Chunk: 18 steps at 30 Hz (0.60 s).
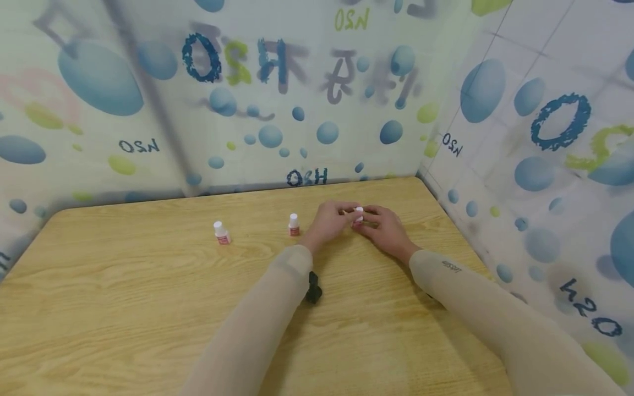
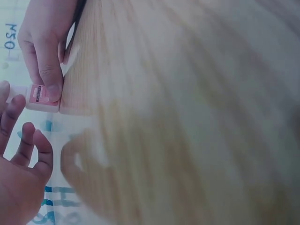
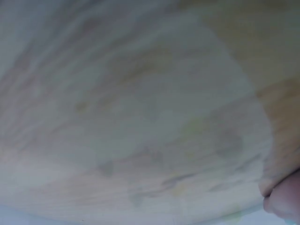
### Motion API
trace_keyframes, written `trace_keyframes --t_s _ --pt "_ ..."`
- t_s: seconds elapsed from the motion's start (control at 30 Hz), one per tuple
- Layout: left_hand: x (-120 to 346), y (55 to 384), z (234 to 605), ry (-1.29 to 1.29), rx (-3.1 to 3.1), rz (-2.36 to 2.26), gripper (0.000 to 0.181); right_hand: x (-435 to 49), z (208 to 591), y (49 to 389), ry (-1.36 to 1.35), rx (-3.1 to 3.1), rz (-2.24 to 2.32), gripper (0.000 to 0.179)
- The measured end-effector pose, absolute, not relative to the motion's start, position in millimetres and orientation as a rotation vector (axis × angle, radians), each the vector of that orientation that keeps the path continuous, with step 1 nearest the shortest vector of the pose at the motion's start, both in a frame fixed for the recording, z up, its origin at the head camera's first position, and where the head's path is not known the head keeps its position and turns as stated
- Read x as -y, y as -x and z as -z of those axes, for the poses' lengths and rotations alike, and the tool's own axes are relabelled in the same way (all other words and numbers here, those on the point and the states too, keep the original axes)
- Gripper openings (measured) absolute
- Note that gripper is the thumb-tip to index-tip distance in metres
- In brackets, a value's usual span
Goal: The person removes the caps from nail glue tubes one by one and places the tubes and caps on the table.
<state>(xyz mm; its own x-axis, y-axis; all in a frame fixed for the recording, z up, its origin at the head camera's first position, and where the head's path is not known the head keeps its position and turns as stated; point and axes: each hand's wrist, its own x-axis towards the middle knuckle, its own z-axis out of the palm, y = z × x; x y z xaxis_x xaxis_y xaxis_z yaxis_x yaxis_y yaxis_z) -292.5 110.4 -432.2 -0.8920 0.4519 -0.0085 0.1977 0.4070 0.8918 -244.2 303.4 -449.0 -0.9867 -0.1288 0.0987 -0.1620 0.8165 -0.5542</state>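
White cap [image 1: 359,209]: left hand [image 1: 331,224] at it; whether pinched, cannot tell;
Bottle [image 2: 41,105]: lower body clamped by right hand [image 1: 389,231]; uneven release could topple it

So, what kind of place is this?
Maybe a little booth for doing small jobs: there's a wooden table, walls covered in bubbles and H2O lettering, and small white-capped bottles.

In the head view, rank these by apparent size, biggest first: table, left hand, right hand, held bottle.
1. Table
2. Left hand and right hand: too alike to rank
3. Held bottle, partly covered
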Motion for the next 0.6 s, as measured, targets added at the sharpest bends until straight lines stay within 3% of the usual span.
trace_keyframes --t_s 0.6 --pt "-130 276 432 -0.536 -2.651 -1.565 0.030 -302 451 243 -0.227 2.911 -0.895 0.046"
